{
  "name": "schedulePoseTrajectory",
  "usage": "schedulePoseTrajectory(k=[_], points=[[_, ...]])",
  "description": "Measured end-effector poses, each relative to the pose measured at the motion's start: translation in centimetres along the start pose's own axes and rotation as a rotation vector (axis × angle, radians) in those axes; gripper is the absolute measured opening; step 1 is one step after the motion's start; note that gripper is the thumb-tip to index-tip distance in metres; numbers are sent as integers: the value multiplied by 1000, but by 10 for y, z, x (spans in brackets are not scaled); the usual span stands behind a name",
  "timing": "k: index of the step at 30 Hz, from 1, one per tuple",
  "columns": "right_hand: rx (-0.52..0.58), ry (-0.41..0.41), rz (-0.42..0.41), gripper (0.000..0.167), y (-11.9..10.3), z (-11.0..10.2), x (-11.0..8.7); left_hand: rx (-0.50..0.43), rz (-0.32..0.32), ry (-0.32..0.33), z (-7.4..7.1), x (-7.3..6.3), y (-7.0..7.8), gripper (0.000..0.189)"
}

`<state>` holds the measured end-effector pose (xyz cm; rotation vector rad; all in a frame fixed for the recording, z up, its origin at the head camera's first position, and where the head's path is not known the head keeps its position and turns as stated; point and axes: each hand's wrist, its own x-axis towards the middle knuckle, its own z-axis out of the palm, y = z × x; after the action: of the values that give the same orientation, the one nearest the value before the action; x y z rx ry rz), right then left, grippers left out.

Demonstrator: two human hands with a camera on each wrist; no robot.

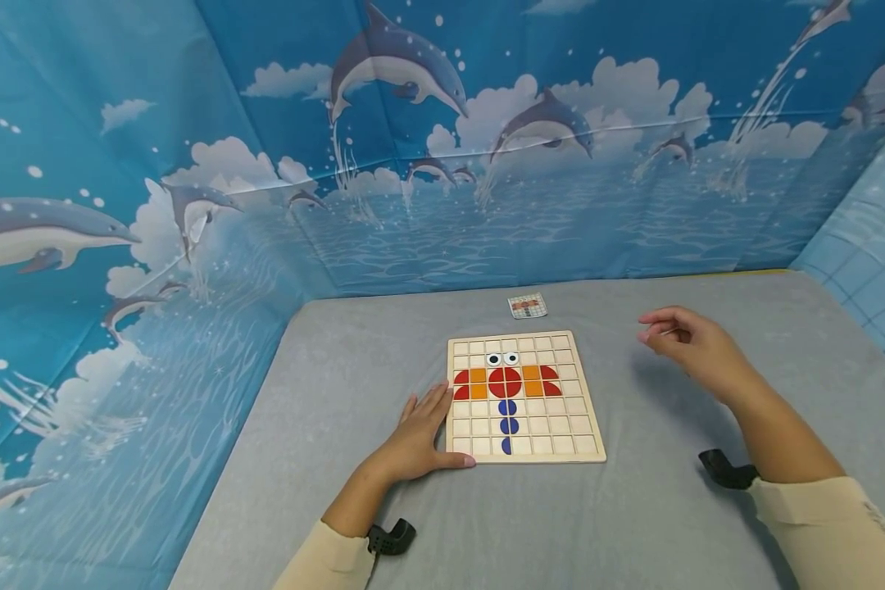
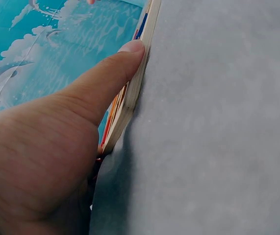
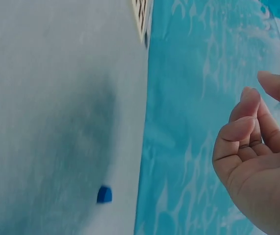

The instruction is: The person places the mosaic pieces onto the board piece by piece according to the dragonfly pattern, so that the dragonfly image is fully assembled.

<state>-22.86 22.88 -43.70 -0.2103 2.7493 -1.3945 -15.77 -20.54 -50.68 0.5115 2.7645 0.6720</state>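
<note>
A square wooden grid board lies on the table, bearing a pattern of flat pieces. Two eye pieces top a red circle, flanked by orange squares and red quarter-rounds. Blue round-edged pieces run down below it. My left hand rests at the board's near left corner, fingers straight along the left side, thumb against the front edge. Raised over the table, right of the board, is my right hand, fingers loosely curled, with nothing seen between them in the right wrist view.
A small blue piece lies on the grey table under my right hand, hidden in the head view. Behind the board is a small pattern card. Dolphin-printed curtains enclose the table's back and sides.
</note>
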Motion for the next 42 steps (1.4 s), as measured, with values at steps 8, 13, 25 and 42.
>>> schedulePoseTrajectory(k=[8,13,25,42], points=[[-46,-21,93,62,24,-18,2,-5,2,1,-1,0,0,119],[-69,-26,123,63,37,-25,3,-4,0,-1,-1,0,1,119],[-138,-123,163,53,70,-39,7,-14,-1,3,-1,0,2,118],[-176,-246,166,53,86,-40,9,-14,-13,-5,-2,-1,2,119]])
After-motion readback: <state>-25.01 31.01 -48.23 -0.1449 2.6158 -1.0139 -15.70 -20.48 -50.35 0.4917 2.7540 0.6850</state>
